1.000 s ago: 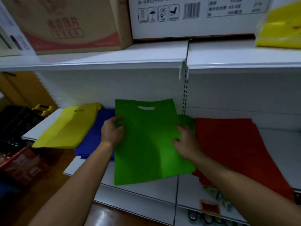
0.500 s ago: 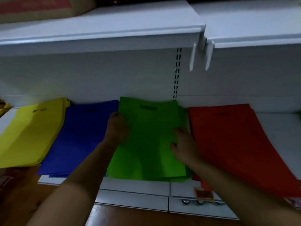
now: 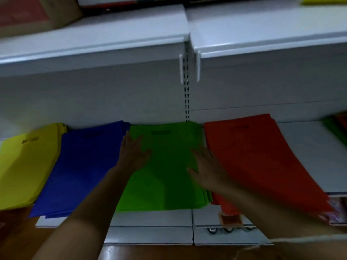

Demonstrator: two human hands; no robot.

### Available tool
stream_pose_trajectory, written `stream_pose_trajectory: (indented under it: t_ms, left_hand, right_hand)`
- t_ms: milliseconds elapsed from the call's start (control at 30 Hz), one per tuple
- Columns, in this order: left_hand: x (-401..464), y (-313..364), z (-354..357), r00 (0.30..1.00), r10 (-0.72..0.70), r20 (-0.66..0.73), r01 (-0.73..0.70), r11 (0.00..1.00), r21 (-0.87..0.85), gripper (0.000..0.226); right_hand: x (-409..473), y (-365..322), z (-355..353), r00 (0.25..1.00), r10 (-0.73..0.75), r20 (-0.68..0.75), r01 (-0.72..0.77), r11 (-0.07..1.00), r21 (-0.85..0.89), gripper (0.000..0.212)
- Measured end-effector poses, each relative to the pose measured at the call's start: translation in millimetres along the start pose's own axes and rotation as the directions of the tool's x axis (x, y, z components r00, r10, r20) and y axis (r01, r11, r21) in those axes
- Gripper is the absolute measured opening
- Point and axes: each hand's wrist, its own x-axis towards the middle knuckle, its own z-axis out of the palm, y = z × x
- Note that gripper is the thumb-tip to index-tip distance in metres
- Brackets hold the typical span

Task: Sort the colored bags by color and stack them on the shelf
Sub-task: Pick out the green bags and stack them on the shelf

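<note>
Both hands, left [image 3: 134,154] and right [image 3: 206,168], press flat, fingers straight, on the green stack [image 3: 169,177] lying mid-shelf [image 3: 150,218]. Yellow [image 3: 24,169], blue [image 3: 78,166] and red [image 3: 259,158] stacks flank it, so sorting looks nearly done.

We see a flat green stack of bags [image 3: 169,175] in matt, felt-like cloth with no shine. The blue cloth bags [image 3: 80,166], the yellow cloth bags [image 3: 24,169] and the orange-red cloth bags [image 3: 262,162] look the same soft, dull fabric. The white shelf board [image 3: 154,218] under them looks like smooth painted metal with a faint sheen. The brown cardboard box [image 3: 37,14] above is matt paperboard. The brown floor [image 3: 131,252] below is glossy, like polished wood.
</note>
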Motion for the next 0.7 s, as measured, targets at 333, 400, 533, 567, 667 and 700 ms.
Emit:
stream_pose_trajectory:
  t_ms: [333,400,533,567,667,700]
  left_hand:
    - [-27,137,-21,0.975,0.204,-0.087,-0.217,0.955,-0.200,0.065]
    - [-36,174,-15,0.964,0.252,-0.091,-0.265,0.942,-0.207,0.065]
    - [-54,261,3,0.936,0.342,-0.083,-0.352,0.917,-0.186,0.062]
    - [-58,285,9,0.926,0.367,-0.089,-0.377,0.909,-0.180,0.061]
    - [-69,366,35,0.900,0.428,-0.078,-0.435,0.881,-0.186,0.060]
    - [-72,393,46,0.891,0.448,-0.074,-0.453,0.868,-0.201,0.060]
  right_hand:
    - [-77,45,-87,0.981,-0.007,-0.192,0.006,1.000,-0.008,0.070]
    - [-93,70,-107,0.974,0.013,-0.228,-0.017,1.000,-0.017,0.071]
    - [-132,135,-152,0.949,0.100,-0.298,-0.093,0.995,0.038,0.072]
    - [-142,155,-163,0.944,0.125,-0.306,-0.112,0.992,0.058,0.071]
    - [-169,224,-198,0.922,0.191,-0.336,-0.177,0.982,0.072,0.069]
    - [-177,248,-210,0.910,0.210,-0.356,-0.200,0.978,0.065,0.069]
